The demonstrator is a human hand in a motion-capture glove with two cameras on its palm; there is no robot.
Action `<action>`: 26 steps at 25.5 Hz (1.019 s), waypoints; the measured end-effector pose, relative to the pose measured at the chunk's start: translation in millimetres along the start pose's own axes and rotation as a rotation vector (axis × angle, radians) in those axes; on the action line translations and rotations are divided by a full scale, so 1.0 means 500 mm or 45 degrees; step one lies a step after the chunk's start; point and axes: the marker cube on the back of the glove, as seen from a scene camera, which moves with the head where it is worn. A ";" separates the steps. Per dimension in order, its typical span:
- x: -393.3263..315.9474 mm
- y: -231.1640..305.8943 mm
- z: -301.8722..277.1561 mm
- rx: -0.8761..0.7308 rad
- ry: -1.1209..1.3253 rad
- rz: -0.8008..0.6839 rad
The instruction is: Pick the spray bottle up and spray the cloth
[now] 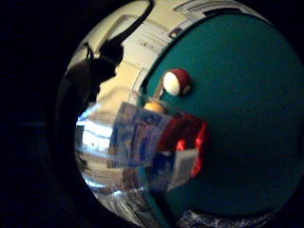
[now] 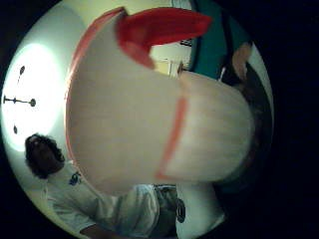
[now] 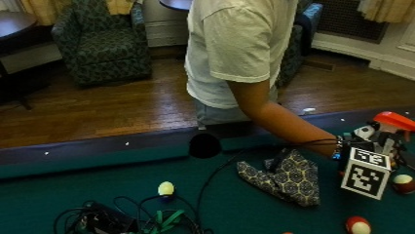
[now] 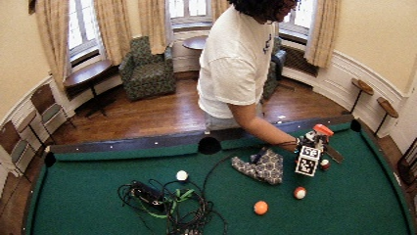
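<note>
Filling the thumb-side palm view, the spray bottle (image 2: 149, 114) shows its pale ribbed head with a red band and a red trigger tip, close against the palm. From the little-finger side its clear body with a blue and red label (image 1: 142, 142) hangs over the green surface (image 1: 247, 118), with a red and white ball (image 1: 176, 81) lying on the felt beyond it.

From outside, the person stands at the far rail of the green surface (image 3: 78, 190) and reaches the right hand (image 3: 353, 146) over it. That hand grips the spray bottle (image 3: 386, 127) and holds it lifted off the felt, red top uppermost. The patterned cloth (image 3: 285, 178) lies crumpled on the felt just beside the wrist, apart from the bottle.

A yellow-white ball (image 3: 166, 188) sits near a tangle of black and green cables (image 3: 123, 219). Two red and white balls (image 3: 358, 225) lie near the hand, and an orange ball (image 4: 261, 207) sits further out.
</note>
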 end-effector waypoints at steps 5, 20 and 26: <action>0.008 0.038 -0.034 -0.087 0.158 0.078; -0.151 0.318 -0.213 -0.245 0.669 0.000; -0.229 0.438 -0.255 -0.273 0.856 -0.134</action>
